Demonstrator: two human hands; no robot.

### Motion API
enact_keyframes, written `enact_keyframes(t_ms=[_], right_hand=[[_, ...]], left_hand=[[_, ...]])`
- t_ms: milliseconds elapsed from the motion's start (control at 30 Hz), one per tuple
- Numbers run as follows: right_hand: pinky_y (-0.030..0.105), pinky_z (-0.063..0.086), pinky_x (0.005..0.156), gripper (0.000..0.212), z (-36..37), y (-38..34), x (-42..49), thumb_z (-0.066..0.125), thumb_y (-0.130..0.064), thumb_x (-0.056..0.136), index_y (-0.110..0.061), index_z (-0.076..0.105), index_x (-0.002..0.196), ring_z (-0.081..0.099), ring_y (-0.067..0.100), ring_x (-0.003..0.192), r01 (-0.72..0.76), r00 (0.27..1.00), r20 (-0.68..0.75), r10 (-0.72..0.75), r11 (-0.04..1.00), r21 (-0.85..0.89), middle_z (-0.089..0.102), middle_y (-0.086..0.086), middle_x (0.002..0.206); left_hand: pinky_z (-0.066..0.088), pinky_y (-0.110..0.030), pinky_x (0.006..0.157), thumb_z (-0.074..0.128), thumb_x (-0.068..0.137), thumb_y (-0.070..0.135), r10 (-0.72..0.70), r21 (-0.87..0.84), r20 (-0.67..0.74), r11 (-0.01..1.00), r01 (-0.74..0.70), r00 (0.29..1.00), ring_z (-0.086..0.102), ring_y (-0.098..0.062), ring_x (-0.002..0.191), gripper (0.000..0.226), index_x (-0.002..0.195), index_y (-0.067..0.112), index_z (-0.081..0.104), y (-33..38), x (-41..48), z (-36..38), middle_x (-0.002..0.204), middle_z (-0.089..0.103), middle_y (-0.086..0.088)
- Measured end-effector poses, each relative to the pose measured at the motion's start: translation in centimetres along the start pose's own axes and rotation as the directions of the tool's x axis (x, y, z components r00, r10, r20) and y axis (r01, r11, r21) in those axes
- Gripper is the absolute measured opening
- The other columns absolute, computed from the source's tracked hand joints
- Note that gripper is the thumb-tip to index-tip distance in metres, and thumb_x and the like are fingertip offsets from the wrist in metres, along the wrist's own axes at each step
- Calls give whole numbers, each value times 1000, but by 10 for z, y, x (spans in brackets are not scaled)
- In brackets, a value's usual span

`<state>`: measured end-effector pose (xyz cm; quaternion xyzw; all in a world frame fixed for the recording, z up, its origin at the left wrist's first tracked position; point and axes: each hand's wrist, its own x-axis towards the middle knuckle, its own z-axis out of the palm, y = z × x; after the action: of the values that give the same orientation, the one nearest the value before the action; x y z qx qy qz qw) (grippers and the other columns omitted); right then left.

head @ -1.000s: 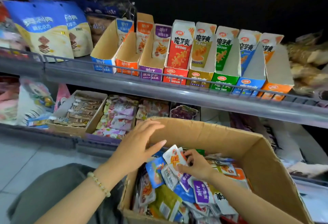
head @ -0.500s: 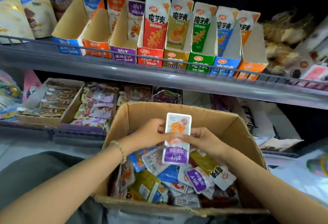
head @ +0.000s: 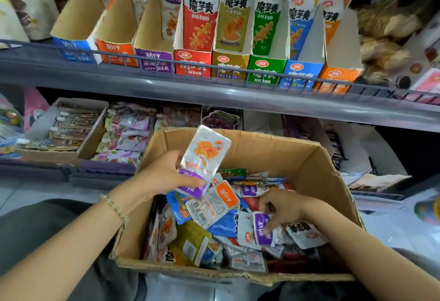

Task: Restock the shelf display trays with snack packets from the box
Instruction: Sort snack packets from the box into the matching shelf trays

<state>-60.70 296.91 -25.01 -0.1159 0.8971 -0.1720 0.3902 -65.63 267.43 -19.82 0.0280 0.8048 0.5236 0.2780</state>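
Note:
A cardboard box (head: 273,148) full of mixed snack packets rests on my lap below the shelf. My left hand (head: 164,176) grips a white and purple packet (head: 204,155) by its lower end and holds it upright over the box's left side. My right hand (head: 283,207) is down among the packets, its fingers pinching another purple packet (head: 262,229). On the upper shelf stands a row of display trays: blue (head: 76,50), orange (head: 116,51) and purple (head: 154,58) ones nearly empty, then red (head: 192,60), yellow, green, blue and orange ones holding tall packets.
A wire rail (head: 221,68) runs along the upper shelf's front. The lower shelf holds a carton of stick packets (head: 64,129) and trays of purple sweets (head: 126,131). Large bags (head: 28,9) stand at the far left, wrapped goods (head: 390,29) at the right.
My left hand now holds the purple packet alone and has tilted it to the right. My right hand let go of it and dropped into the box onto another purple packet.

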Motion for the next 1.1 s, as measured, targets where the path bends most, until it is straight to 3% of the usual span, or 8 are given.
enact_keyframes(t_ms=[100,200,400,633,733,900,1033,1100], right_hand=[[23,50,70,14,-15,-3,-11,75,-29,83,-21,63,84,65,12,80,129,985,-142,-95,961,246,68,-5,88],[25,58,70,18,-39,-16,-29,66,-19,87,-8,65,101,73,17,81,269,918,-395,-22,767,583,75,6,91],[28,57,61,29,-54,-26,-46,62,-32,84,-15,62,107,73,18,72,508,739,-642,204,458,730,76,5,85],[31,57,65,23,-46,-50,-39,59,-35,88,-20,63,105,73,20,76,549,726,-657,203,406,731,75,5,88],[38,57,74,20,-57,-53,-37,51,-33,97,-21,61,109,71,21,80,590,669,-693,270,374,716,74,5,90],[35,59,73,14,-63,-65,-29,46,-32,100,-25,57,105,71,18,80,617,620,-750,231,447,648,72,3,91],[33,58,75,26,-47,-76,-10,37,-40,102,-25,56,111,71,18,83,512,736,-653,181,483,710,71,3,95],[35,54,86,42,-47,-65,-7,31,-49,101,-22,60,116,70,18,96,450,777,-596,203,483,751,72,3,105]], left_hand=[[53,-22,62,85,67,19,138,144,-57,981,-129,989,69,-10,76,26,85,20,65,3,-4,1,84,73,4],[51,-15,61,78,76,20,177,50,-107,984,-172,978,69,-2,76,20,89,29,66,5,-4,1,87,72,9],[54,-18,55,66,86,13,196,-18,-66,980,-198,978,67,-9,77,24,109,14,57,9,0,11,99,69,-2],[56,-30,82,67,85,27,147,-300,-83,940,-166,986,70,-17,90,22,104,16,68,17,1,32,97,74,-1],[59,-31,77,63,87,23,118,-459,-107,875,-154,987,71,-20,91,29,114,11,61,27,9,35,102,73,-7],[59,-28,65,55,94,19,174,-408,-59,894,-183,983,69,-16,86,27,121,13,51,43,15,45,101,70,-5],[57,-31,82,73,80,20,227,-273,21,938,-213,974,69,-12,95,44,119,18,55,46,17,60,109,71,1],[58,-26,75,71,82,17,189,-293,-34,937,-190,981,70,-12,87,36,115,17,57,43,17,56,107,71,-2]])
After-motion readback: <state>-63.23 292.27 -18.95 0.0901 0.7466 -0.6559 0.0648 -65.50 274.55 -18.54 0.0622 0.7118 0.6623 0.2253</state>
